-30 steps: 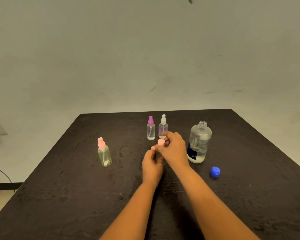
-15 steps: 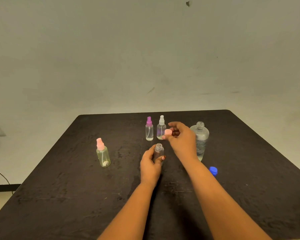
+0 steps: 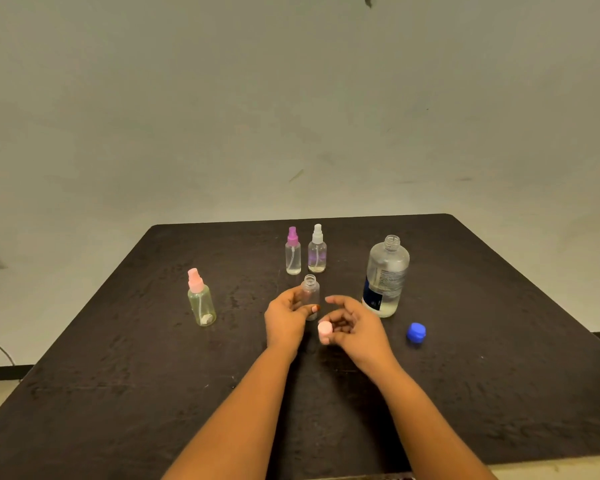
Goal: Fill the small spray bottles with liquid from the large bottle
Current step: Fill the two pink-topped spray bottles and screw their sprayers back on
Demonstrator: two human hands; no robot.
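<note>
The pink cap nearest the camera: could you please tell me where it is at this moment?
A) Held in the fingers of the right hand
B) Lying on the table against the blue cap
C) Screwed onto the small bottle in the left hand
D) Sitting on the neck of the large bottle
A: the right hand holds the pink cap in its curled fingers, while the small open bottle held by the left hand shows a bare neck.

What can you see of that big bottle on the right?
The big bottle is clear, plastic by its look, round-shouldered, with an open threaded neck. A white and dark blue label covers its lower front. It stands upright on the table, beyond the right hand, which does not touch it. A blue cap lies apart, nearer the camera.
</note>
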